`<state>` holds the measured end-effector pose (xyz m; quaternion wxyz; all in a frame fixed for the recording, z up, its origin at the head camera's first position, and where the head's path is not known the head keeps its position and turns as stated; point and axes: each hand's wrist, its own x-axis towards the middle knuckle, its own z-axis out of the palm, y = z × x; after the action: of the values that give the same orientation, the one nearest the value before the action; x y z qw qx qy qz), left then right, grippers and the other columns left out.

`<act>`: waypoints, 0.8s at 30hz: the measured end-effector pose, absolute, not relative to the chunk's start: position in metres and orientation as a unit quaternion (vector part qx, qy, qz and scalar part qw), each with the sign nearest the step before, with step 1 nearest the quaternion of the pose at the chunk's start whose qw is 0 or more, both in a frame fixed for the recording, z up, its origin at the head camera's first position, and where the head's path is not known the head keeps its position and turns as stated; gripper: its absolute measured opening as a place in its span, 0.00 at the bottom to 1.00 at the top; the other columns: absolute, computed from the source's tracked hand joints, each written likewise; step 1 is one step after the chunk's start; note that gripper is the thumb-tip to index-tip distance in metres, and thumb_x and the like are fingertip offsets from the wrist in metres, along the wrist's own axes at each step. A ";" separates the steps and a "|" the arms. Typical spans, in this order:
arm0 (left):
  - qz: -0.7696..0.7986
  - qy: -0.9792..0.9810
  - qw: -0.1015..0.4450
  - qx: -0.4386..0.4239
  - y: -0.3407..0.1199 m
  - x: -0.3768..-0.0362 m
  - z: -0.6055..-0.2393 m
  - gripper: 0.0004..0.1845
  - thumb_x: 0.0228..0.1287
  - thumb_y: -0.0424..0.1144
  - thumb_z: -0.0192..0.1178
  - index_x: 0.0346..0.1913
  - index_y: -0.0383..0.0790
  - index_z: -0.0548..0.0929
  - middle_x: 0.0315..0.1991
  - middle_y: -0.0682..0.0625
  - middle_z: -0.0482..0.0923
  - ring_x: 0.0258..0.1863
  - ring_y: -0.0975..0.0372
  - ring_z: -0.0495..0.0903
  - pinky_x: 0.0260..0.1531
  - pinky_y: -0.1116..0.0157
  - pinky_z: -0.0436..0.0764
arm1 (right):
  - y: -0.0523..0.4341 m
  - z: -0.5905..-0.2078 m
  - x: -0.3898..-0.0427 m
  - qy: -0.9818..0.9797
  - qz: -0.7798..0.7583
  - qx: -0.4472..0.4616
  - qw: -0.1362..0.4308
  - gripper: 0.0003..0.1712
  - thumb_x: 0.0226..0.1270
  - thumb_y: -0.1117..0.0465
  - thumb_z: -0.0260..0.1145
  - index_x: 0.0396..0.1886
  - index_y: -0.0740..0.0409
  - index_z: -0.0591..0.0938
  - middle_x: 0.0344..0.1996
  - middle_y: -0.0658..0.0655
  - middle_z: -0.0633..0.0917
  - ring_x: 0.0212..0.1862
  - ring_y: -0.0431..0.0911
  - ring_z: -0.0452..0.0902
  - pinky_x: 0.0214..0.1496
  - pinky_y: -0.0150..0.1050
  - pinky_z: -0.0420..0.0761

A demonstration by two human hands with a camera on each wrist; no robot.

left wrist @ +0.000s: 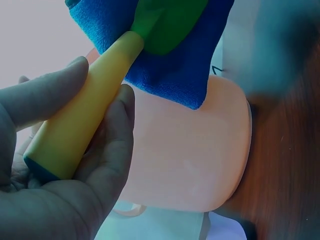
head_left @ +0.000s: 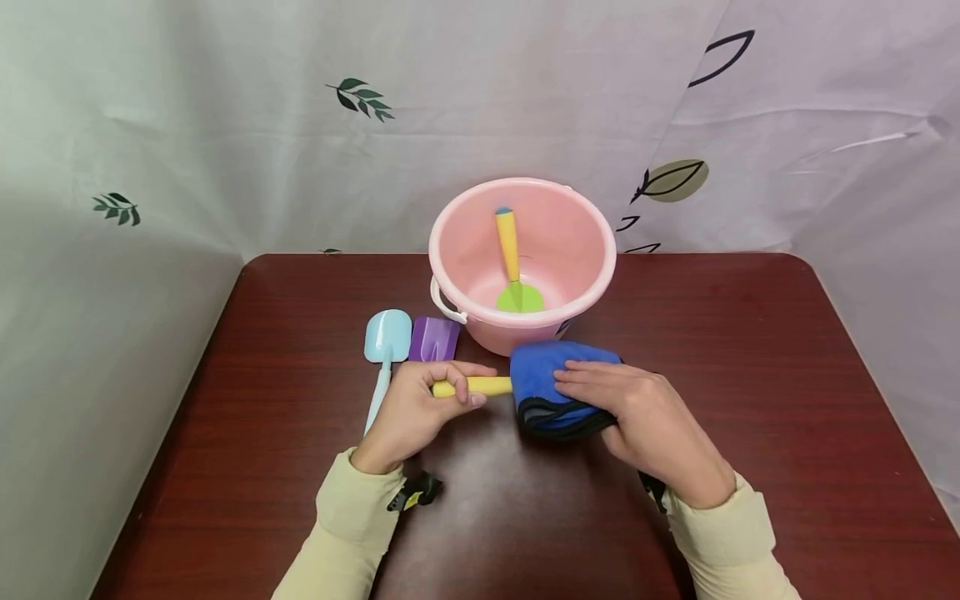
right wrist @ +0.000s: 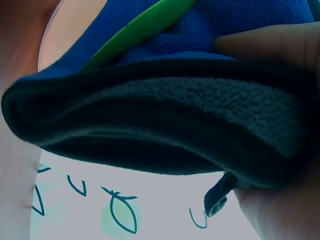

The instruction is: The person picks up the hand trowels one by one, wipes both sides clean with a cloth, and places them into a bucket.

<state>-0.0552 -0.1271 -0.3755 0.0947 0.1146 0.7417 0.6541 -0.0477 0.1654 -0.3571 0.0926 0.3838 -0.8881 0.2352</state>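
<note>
My left hand (head_left: 416,408) grips the yellow handle (head_left: 489,385) of a toy shovel, thumb on one side and fingers on the other. The shovel's green blade (left wrist: 172,25) lies against a folded blue cloth (head_left: 536,375) with black edging, which hides it in the head view. My right hand (head_left: 654,417) holds that cloth around the blade, fingers over the top and thumb underneath. In the right wrist view, one edge of the green blade (right wrist: 140,32) shows between folds of the cloth (right wrist: 270,15).
A pink bucket (head_left: 525,187) stands just beyond my hands, with another yellow-handled green tool (head_left: 508,246) leaning inside it. Left of the bucket, a light blue shovel (head_left: 388,333) and a purple blade (head_left: 435,337) lie on the dark red table (head_left: 750,350). Patterned fabric (head_left: 247,125) hangs around the table.
</note>
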 end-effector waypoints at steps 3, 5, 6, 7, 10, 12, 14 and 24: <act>0.651 0.744 0.093 0.115 -0.129 -0.056 -0.375 0.16 0.56 0.28 0.73 0.19 0.38 0.76 0.44 0.49 0.88 0.40 0.56 0.86 0.35 0.71 0.81 | 0.166 -0.357 -0.048 -0.891 0.237 0.378 0.088 0.39 0.41 0.80 0.52 0.55 0.54 0.87 0.57 0.49 0.85 0.61 0.46 0.79 0.56 0.50 0.81; 0.650 0.746 0.092 0.115 -0.130 -0.056 -0.374 0.16 0.56 0.29 0.73 0.19 0.38 0.76 0.44 0.48 0.88 0.40 0.56 0.86 0.34 0.71 0.81 | 0.167 -0.358 -0.048 -0.892 0.239 0.374 0.086 0.39 0.42 0.80 0.51 0.55 0.54 0.87 0.57 0.49 0.85 0.60 0.45 0.80 0.55 0.50 0.82; 0.649 0.747 0.093 0.114 -0.130 -0.056 -0.374 0.16 0.56 0.28 0.73 0.19 0.38 0.76 0.44 0.48 0.88 0.40 0.56 0.86 0.34 0.71 0.81 | 0.167 -0.358 -0.048 -0.892 0.240 0.373 0.086 0.39 0.42 0.79 0.51 0.54 0.54 0.87 0.56 0.49 0.85 0.60 0.45 0.80 0.55 0.50 0.82; 0.648 0.748 0.093 0.112 -0.131 -0.056 -0.374 0.16 0.56 0.28 0.73 0.19 0.38 0.76 0.43 0.49 0.88 0.40 0.56 0.86 0.33 0.71 0.81 | 0.168 -0.358 -0.048 -0.892 0.241 0.372 0.086 0.39 0.43 0.79 0.50 0.54 0.54 0.88 0.56 0.49 0.85 0.60 0.45 0.80 0.54 0.50 0.82; 0.647 0.749 0.097 0.108 -0.132 -0.056 -0.373 0.16 0.56 0.27 0.73 0.19 0.38 0.76 0.43 0.48 0.88 0.40 0.56 0.86 0.33 0.71 0.81 | 0.168 -0.358 -0.049 -0.893 0.242 0.370 0.087 0.38 0.42 0.79 0.50 0.53 0.54 0.88 0.56 0.49 0.85 0.59 0.45 0.81 0.53 0.49 0.82; 0.647 0.749 0.098 0.105 -0.132 -0.056 -0.373 0.16 0.56 0.26 0.72 0.19 0.38 0.76 0.43 0.48 0.88 0.40 0.56 0.86 0.33 0.71 0.81 | 0.169 -0.358 -0.049 -0.893 0.243 0.369 0.086 0.38 0.42 0.79 0.50 0.53 0.54 0.88 0.56 0.49 0.85 0.59 0.45 0.81 0.53 0.49 0.83; 0.648 0.748 0.098 0.105 -0.133 -0.056 -0.372 0.16 0.56 0.26 0.72 0.19 0.37 0.76 0.43 0.47 0.88 0.40 0.55 0.86 0.33 0.71 0.81 | 0.169 -0.358 -0.050 -0.894 0.243 0.367 0.086 0.38 0.42 0.79 0.50 0.53 0.54 0.88 0.56 0.49 0.85 0.58 0.45 0.81 0.53 0.49 0.83; 0.669 0.729 0.086 0.115 -0.140 -0.057 -0.369 0.18 0.55 0.24 0.72 0.19 0.35 0.72 0.43 0.44 0.88 0.42 0.53 0.86 0.35 0.69 0.82 | 0.172 -0.358 -0.051 -0.896 0.236 0.362 0.104 0.37 0.43 0.78 0.48 0.52 0.56 0.89 0.54 0.51 0.86 0.57 0.46 0.82 0.53 0.48 0.82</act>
<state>-0.0568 -0.1404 -0.3693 0.0857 0.1146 0.7294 0.6689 -0.0510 0.1722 -0.3580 0.1045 0.3617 -0.8959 0.2357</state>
